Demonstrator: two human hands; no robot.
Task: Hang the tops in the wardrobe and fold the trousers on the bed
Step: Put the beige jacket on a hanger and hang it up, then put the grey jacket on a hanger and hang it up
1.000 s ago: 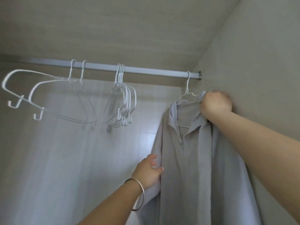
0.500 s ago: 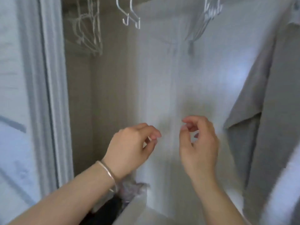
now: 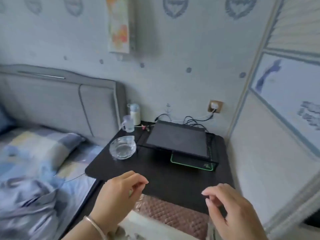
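While both hands hang in the air low in the view, neither one holds anything: the left hand [image 3: 117, 196], with a thin bangle [image 3: 94, 226] on its wrist, has its fingers loosely curled with the thumb near the fingertips, and the right hand [image 3: 232, 210] is likewise relaxed, fingers bent and apart from the thumb. Both hover above the near edge of a black bedside table [image 3: 155, 172], not touching it. On that table a dark laptop [image 3: 176, 139] sits tilted on a stand, with a green-edged pad [image 3: 194, 163] beneath its near side and cables running back to a wall socket [image 3: 215, 106]. Left of the laptop stands a clear glass bowl [image 3: 122, 148], and behind it a small glass mug [image 3: 128, 123] and a white bottle [image 3: 135, 114]. A brown quilted cloth [image 3: 173, 213] lies under the table's near edge, between the hands. The bed [image 3: 81, 158] is to the left, with a grey padded headboard [image 3: 57, 101] and a blue checked pillow [image 3: 39, 148]. At the lower left of the bed lies crumpled grey-blue fabric [image 3: 29, 201], blurred; whether it is trousers or bedding I cannot tell. To the right stands a white wardrobe door [image 3: 277, 135] with blue trim.
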